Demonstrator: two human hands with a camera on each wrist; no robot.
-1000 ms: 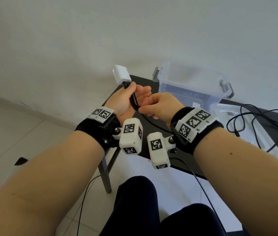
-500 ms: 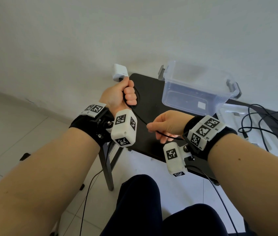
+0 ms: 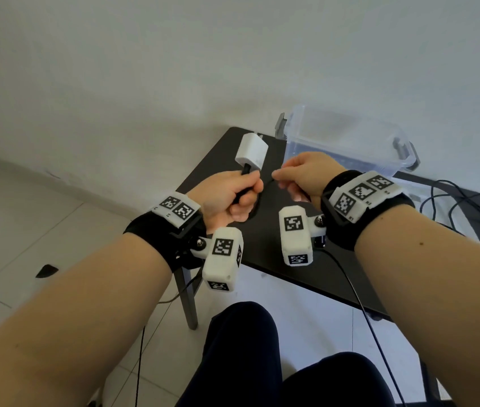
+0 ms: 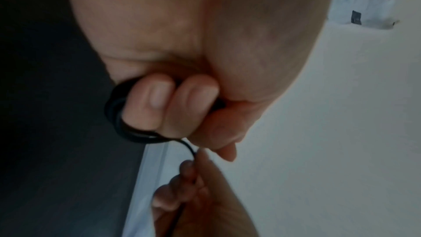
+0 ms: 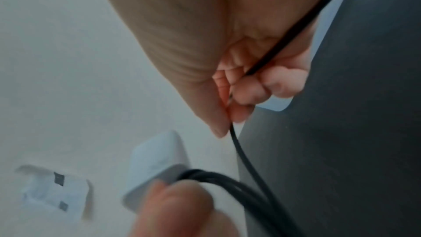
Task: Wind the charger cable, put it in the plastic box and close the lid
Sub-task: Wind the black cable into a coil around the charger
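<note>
Charger cable (image 5: 248, 168): several black loops bunched in the left hand (image 3: 230, 198), fingers (image 4: 159, 104) curled tight round them, white charger plug (image 3: 252, 152) sticking up out of the fist. Held in the air over the near-left corner of the tabletop (image 3: 268, 245). Free strand pinched between thumb and fingertips of the right hand (image 3: 306, 174), just beside the left, then running back across the palm and out of view.

Risks, as a judgement:
- Loops springing open if the left fist relaxes while taking the next turn.
- Strand slipping from the light right-hand pinch; slack dropping.
- Remaining length out of sight; possible snag on the tabletop edge, or tangle with other black cables (image 3: 462, 207) at the right side.
- Loose, uneven coil fouling the rim of the clear plastic box (image 3: 347, 142) at the far edge, lid then not seating.
</note>
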